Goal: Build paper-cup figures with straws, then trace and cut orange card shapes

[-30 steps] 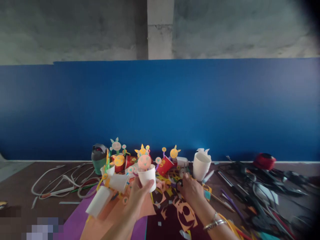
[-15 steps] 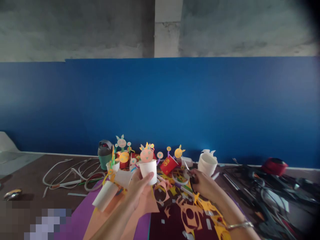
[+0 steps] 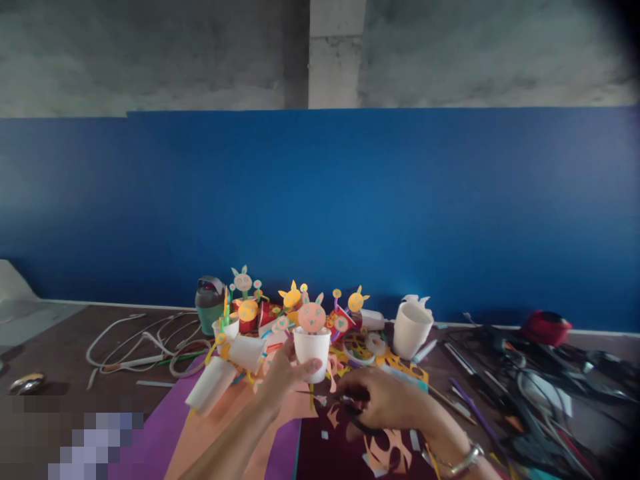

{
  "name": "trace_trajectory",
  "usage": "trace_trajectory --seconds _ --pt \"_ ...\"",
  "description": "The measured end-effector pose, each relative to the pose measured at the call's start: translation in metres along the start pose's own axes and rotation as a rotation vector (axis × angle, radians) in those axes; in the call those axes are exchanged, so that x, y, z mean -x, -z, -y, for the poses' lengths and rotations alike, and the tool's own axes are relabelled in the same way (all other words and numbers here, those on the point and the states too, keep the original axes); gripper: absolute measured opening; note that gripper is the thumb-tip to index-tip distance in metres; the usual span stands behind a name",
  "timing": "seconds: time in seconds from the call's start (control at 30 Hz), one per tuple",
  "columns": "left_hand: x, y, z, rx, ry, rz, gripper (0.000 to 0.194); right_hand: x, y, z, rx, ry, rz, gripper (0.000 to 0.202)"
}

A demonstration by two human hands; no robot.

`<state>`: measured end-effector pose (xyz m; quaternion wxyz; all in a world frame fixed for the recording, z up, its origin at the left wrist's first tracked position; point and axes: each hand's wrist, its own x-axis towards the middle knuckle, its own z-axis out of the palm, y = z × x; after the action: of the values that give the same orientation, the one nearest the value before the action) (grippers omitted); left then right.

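Note:
My left hand [image 3: 283, 380] is wrapped round a white paper cup [image 3: 313, 357] and holds it upright over the table. A pink paper bunny face [image 3: 312, 316] stands up out of the cup, with round paper pieces on stems at its sides. A thin yellowish strip [image 3: 312, 399] hangs below the cup. In my right hand [image 3: 383, 399] is a pair of scissors [image 3: 364, 425] with dark handles, its blades pointing left, just beneath the cup. Whether the blades touch the strip I cannot tell.
Two white cups [image 3: 213, 387] lie tipped over at the left. Behind are red cups [image 3: 337, 322] with yellow paper animals. A white container [image 3: 413, 328] stands to the right. Paper scraps [image 3: 387, 450] litter the dark sheet. Cables [image 3: 145, 343] lie left, tools and wires [image 3: 530, 393] right.
The cup has moved a little right and down in my left hand. My right hand has come down and left with the scissors, from beside the scraps to below the cup.

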<state>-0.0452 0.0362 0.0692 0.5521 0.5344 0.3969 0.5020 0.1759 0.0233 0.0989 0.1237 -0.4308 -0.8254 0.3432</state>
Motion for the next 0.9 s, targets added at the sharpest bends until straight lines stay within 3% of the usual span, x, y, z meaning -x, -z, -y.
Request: trace_trajectory --seconds 0.2,0.4,0.77,0.9 --pt "0.003 -0.004 -0.005 0.02 0.006 0.066 0.059 -0.002 0.0 0.01 -0.133 0.045 0.072 0.017" --pt "0.004 -0.004 -0.003 -0.016 -0.008 0.081 0.052 -0.002 0.001 0.01 -0.135 0.028 0.072 0.023" --pt "0.002 -0.006 0.002 -0.022 0.02 0.006 0.057 0.001 0.005 0.014 -0.181 0.108 0.033 0.019" --pt "-0.006 0.001 0.011 -0.031 -0.022 -0.105 0.058 -0.001 0.001 0.002 0.04 0.017 -0.065 0.018"
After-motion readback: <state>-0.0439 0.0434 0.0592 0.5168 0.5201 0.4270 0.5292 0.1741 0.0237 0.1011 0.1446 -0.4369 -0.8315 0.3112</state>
